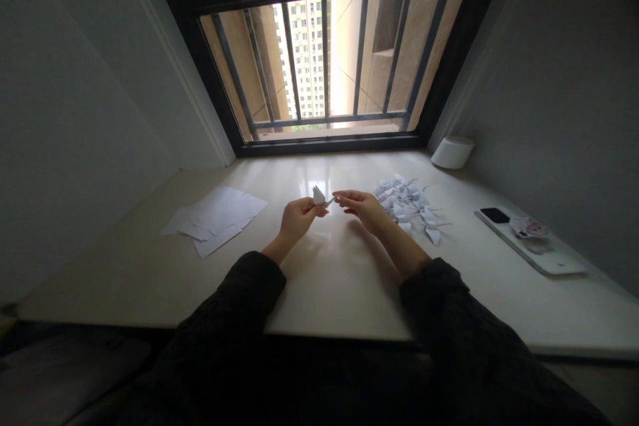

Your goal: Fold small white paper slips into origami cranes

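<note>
Both hands pinch one small folded paper piece [319,196] just above the table [339,279]: the left hand [297,218] grips its body, the right hand [364,208] its tip. Left of the piece lie flat sheets [214,218], right of it a heap of folded pieces [407,203].

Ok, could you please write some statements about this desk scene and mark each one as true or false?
1. The left hand and the right hand hold one folded paper piece between them. True.
2. The flat paper sheets lie to the right of the hands. False: they lie to the left.
3. A pile of folded papers lies beside the right hand. True.
4. The phone rests on the flat paper sheets. False: it lies on the table, far right, apart from them.
5. A curtain covers the window. False: it is uncovered, and bars show.
</note>
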The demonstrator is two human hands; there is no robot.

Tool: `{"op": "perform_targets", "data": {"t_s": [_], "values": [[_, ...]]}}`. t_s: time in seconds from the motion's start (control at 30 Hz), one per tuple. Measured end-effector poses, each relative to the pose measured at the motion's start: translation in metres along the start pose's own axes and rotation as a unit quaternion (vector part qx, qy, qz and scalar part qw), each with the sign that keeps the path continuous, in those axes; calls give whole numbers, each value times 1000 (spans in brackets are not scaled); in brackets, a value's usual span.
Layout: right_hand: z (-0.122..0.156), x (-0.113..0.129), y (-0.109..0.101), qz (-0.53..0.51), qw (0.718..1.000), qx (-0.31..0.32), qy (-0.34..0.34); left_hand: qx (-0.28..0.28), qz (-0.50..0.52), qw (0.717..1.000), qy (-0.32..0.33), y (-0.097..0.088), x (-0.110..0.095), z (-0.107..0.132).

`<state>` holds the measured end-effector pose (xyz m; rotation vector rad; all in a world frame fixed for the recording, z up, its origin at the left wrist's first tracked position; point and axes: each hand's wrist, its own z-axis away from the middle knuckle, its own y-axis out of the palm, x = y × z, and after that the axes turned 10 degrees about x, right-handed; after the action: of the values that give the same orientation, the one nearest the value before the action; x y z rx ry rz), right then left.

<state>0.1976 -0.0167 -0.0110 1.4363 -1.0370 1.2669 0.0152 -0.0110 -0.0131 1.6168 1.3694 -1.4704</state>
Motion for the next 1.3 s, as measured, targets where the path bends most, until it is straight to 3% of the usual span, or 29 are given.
{"op": "perform_targets", "data": {"t_s": [0.17, 0.37, 0.7, 1.3], "values": [[2, 2, 1, 8, 1000, 9, 0, -4, 14, 1000, -10, 0, -2, 0], [0, 2, 0, 55, 998, -26, -31, -14, -20, 1000, -8, 0, 1, 1], [2, -3, 3, 51, 993, -70, -79, -28, -84, 996, 5, 3, 2, 3], [-2, -15, 5, 128, 981, -124, -77, -32, -133, 991, 9, 4, 0, 5]]}}
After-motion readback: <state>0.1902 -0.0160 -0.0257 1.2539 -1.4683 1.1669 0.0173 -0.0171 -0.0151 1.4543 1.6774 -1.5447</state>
